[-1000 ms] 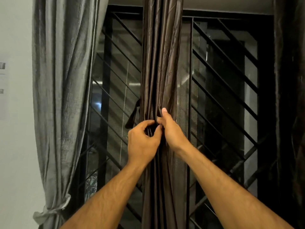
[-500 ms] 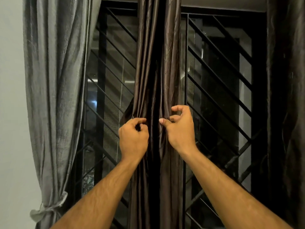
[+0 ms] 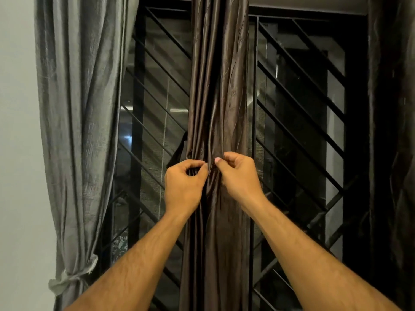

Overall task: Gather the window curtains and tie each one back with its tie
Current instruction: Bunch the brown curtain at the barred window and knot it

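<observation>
Head view: left hand and right hand pinch glossy, pleated brown curtain.

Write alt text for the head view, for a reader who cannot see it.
Left hand and right hand pinch the gathered brown curtain before a barred window. A grey curtain hangs left, tied back low.

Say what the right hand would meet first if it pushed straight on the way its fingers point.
The right hand points left, its fingers gripping the brown curtain. Going on, it would press through those folds into the left hand, which sits close on the other side. Depth between them is unclear.
</observation>
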`<action>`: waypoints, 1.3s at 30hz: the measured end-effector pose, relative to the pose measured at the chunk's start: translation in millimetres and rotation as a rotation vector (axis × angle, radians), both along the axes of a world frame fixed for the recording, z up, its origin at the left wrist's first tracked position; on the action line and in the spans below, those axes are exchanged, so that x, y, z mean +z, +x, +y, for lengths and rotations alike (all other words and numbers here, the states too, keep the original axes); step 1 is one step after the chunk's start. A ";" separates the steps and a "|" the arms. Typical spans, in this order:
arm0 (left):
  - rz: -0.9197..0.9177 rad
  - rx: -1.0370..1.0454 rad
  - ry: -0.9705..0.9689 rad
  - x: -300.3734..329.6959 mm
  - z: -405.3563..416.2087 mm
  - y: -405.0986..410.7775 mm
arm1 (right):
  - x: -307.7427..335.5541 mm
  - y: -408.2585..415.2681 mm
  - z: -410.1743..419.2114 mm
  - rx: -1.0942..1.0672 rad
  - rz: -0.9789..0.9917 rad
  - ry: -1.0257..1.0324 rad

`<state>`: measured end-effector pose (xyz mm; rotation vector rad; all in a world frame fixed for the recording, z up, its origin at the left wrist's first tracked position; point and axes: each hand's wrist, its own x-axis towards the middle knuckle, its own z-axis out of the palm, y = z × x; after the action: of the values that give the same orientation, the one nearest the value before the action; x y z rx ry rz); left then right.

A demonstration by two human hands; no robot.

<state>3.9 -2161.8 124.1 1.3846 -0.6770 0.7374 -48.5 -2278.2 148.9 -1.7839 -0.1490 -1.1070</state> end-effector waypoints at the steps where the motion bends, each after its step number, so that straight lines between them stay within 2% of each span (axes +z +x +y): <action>1: -0.011 -0.036 0.005 -1.2 -0.6 -1.7 | 0.1 0.3 3.3 0.030 0.019 -0.018; 4: -0.051 -0.112 0.056 -7.3 -0.7 -4.3 | 3.7 -1.8 10.3 0.215 0.171 0.091; 7: -0.037 0.014 0.069 -12.7 -1.4 2.9 | 4.8 -0.2 6.3 0.312 0.203 0.143; 8: -0.031 0.069 0.073 -13.5 -2.1 4.5 | 3.6 1.9 3.9 0.242 0.163 0.133; 11: -0.088 0.151 0.048 -16.6 -4.3 -3.1 | -2.5 13.0 -10.3 -0.180 -0.006 0.028; 12: -0.112 0.149 0.032 -17.9 -5.9 -5.9 | -3.7 15.1 -14.1 -0.220 0.006 0.039; 16: -0.132 0.058 0.056 -21.7 -18.0 -16.2 | 0.7 23.5 -6.1 0.137 0.183 0.130; 20: -0.038 -0.075 0.116 -14.1 -23.1 -23.0 | 12.2 24.9 -6.4 0.456 0.174 0.103; 22: -0.067 -0.250 0.122 -9.4 -15.2 -18.2 | 14.7 27.0 -9.5 0.437 0.157 0.069; 24: -0.079 -0.369 0.095 -5.1 -8.3 -13.8 | 13.4 36.0 -12.3 0.311 0.131 0.058; 26: 0.000 -0.317 -0.024 3.1 -4.5 -11.0 | 13.0 42.8 -12.8 0.179 0.129 0.105; 28: 0.068 -0.109 -0.191 14.8 -2.7 -4.9 | 13.6 45.8 -15.2 0.117 0.134 0.175; 30: 0.044 0.090 -0.271 31.4 2.0 5.6 | 13.4 45.1 -18.8 0.128 0.104 0.195; 35: 0.190 0.232 -0.047 76.2 12.9 32.8 | 10.9 30.1 -22.1 0.193 0.066 0.189; 39: 0.196 0.288 0.146 92.8 22.0 51.7 | 13.2 16.9 -19.9 0.241 0.064 0.164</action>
<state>55.6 -2139.9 216.9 1.6865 -0.3872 0.7758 -31.6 -2298.1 162.1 -1.6060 -0.2221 -0.8645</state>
